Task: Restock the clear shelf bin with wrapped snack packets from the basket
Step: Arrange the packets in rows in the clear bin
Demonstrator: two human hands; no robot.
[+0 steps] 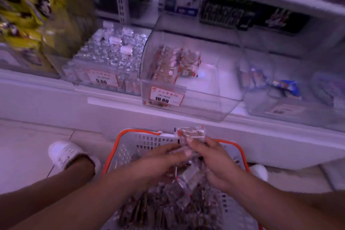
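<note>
Hands: 2, left [164, 162] and right [214, 166], both over the basket. Baskets: 1 [130, 147], white with an orange rim. Packets held up between the fingertips: 1 clearly seen [190, 133]; any others in the hands cannot be counted. Packets heaped in the basket [168, 209]: many, too blurred to count. Clear bins on the shelf: 3 counted, namely the silver-sweet bin [104, 65], the middle bin [214, 80] and the right bin [265, 84]. Packets in the middle bin [173, 63]: a small cluster, number uncertain. Price tags: 2 readable, 9.80 [101, 78] and 10.80 [164, 97]. White shoes: 1 whole [65, 153].
</note>
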